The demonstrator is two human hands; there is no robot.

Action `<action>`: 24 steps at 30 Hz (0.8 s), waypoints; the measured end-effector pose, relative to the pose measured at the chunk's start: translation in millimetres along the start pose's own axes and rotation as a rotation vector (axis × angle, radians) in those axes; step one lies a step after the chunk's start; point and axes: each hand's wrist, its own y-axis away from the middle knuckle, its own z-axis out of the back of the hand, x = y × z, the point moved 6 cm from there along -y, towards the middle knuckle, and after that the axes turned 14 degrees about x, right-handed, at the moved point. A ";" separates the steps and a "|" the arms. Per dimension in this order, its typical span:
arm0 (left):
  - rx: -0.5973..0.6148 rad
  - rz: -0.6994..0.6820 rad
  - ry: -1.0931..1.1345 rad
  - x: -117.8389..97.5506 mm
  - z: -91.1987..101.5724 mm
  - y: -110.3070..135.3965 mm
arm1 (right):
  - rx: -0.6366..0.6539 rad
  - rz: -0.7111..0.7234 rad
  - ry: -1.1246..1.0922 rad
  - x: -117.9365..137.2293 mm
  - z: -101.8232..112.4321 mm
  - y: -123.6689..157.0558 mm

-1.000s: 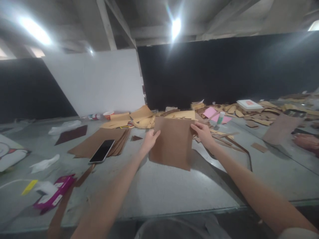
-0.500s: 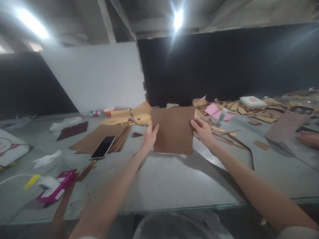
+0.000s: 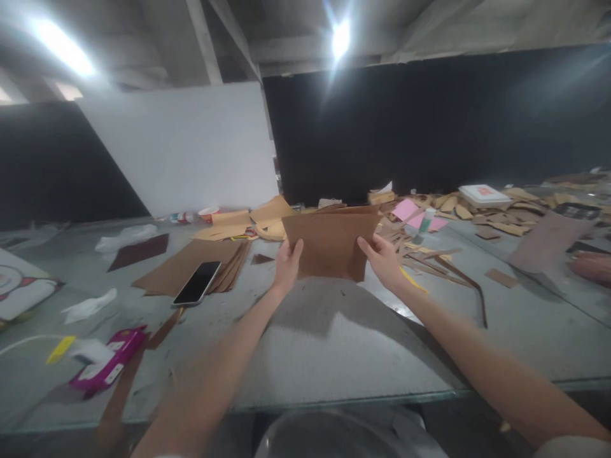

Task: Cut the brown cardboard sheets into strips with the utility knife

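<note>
A flat brown sheet [image 3: 329,245], like leather or card, is held up above the table between both hands. My left hand [image 3: 287,264] pinches its left edge, thumb in front and fingers behind. On the opposite edge my right hand [image 3: 384,257] grips it the same way. The sheet tips so that its top edge bows and a second edge shows behind it; whether this is one folded piece or two I cannot tell. Its shadow falls on the grey tabletop [image 3: 334,362] below.
Left of my hands lie stacked brown sheets [image 3: 167,267] with a phone [image 3: 198,283] on them. A magenta box [image 3: 109,362] with a white plug is nearer. Scraps and strips [image 3: 439,270], a glue stick [image 3: 427,221] and a white box [image 3: 484,195] lie right. Another person's hand [image 3: 592,267] shows far right.
The sheet has tilted from nearly upright and flat to leaning, its lower edge rising and its top edge bowing. Both hands keep their grip and have barely moved.
</note>
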 end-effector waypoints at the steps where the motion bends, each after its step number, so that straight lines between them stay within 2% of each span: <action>1: -0.001 0.000 0.003 1.4 0.3 0.1 | 0.004 -0.004 0.007 -0.5 -0.8 0.0; 9: 0.024 0.040 -0.024 1.1 -1.8 3.0 | -0.001 -0.035 0.037 3.2 -4.4 1.4; 13: 0.044 0.000 -0.065 -11.3 6.5 -16.7 | -0.024 -0.011 0.022 21.5 5.2 -4.4; 16: 0.204 -0.004 -0.057 -24.2 14.4 -45.1 | -0.034 -0.033 0.027 38.1 22.0 -7.9; 18: 0.392 0.031 -0.057 -31.8 17.6 -63.2 | 0.025 -0.155 0.061 39.9 30.2 -3.6; 20: 0.526 0.095 -0.111 -35.1 23.6 -77.4 | 0.167 -0.330 0.099 32.9 29.4 9.4; 22: 0.629 0.155 -0.179 -32.4 28.6 -87.0 | 0.334 -0.470 0.074 22.3 20.0 30.1; 24: 0.693 0.169 -0.217 -24.4 31.2 -92.9 | 0.413 -0.556 0.003 12.1 9.2 51.8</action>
